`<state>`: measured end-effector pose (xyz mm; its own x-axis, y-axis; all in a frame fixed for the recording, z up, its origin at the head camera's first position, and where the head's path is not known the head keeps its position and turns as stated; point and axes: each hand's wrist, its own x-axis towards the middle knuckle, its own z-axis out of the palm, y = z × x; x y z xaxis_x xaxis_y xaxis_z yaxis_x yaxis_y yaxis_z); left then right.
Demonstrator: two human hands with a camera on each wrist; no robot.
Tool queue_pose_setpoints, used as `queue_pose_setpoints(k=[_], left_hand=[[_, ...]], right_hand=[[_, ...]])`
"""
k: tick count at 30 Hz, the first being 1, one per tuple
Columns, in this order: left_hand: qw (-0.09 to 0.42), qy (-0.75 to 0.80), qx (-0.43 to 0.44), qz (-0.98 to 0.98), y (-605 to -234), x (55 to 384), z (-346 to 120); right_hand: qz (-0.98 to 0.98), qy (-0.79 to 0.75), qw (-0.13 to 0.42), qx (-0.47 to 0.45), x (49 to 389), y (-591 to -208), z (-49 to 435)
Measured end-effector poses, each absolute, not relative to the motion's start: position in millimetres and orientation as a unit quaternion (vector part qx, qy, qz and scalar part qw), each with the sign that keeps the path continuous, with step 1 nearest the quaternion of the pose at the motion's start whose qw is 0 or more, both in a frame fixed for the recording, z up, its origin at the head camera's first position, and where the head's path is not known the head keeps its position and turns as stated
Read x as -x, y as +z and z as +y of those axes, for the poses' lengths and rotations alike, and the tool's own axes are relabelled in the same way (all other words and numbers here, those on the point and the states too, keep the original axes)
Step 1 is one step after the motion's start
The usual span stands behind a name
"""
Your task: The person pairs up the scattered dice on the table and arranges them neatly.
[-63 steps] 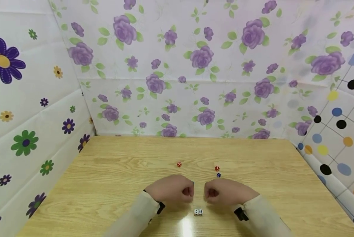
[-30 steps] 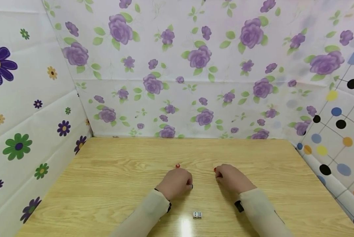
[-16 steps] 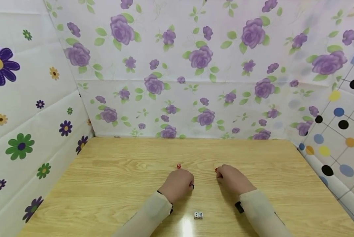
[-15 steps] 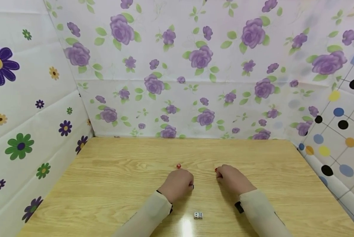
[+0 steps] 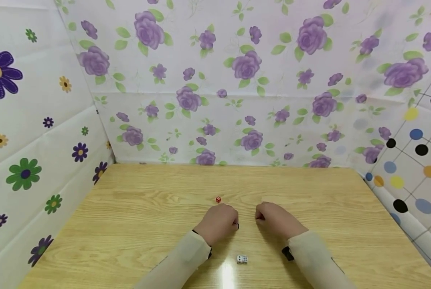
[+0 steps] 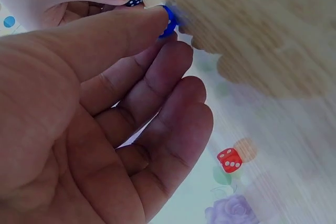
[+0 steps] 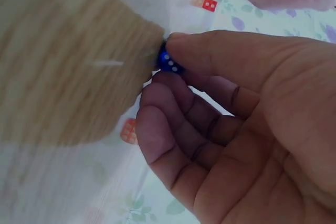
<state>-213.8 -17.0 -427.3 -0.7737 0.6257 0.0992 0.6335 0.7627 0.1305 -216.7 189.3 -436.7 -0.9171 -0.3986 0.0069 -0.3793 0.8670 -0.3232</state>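
Note:
My left hand (image 5: 218, 224) pinches a blue die (image 6: 169, 22) between thumb and forefinger, close over the table, with the other fingers curled loosely. In the head view most of that die is hidden by the hand. My right hand (image 5: 278, 220) stands a short way to the right, its thumb and forefinger gripping another blue die (image 7: 169, 62) with white dots. The head view hides this one behind the fingers. Just beyond the left knuckles lies a red die (image 5: 218, 199). Nearer the body, two white dice (image 5: 242, 259) sit side by side between the forearms.
The wooden table (image 5: 157, 188) reflects light near its front. Behind it stands a cloth wall with purple roses (image 5: 245, 64); patterned cloth also closes off the left and right sides. An orange-red dotted patch (image 7: 128, 131) shows past the right fingers, mostly covered.
My right hand reached forward and right to the blue die near a red one, pinched it, and has now shifted slightly left. The left hand moved a little forward. The white dice stayed put.

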Motion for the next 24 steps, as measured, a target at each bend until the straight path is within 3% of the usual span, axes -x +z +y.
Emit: queue_pose_setpoints(k=[11,24], left_hand=[[0.002,-0.079,0.329,-0.941,-430,218,-21],[-0.033,-0.113,0.339,-0.933,-428,217,-24]], right_hand=[[0.961,-0.147,0.03,0.234,215,-438,189],[0.971,-0.144,0.035,0.188,208,-428,190]])
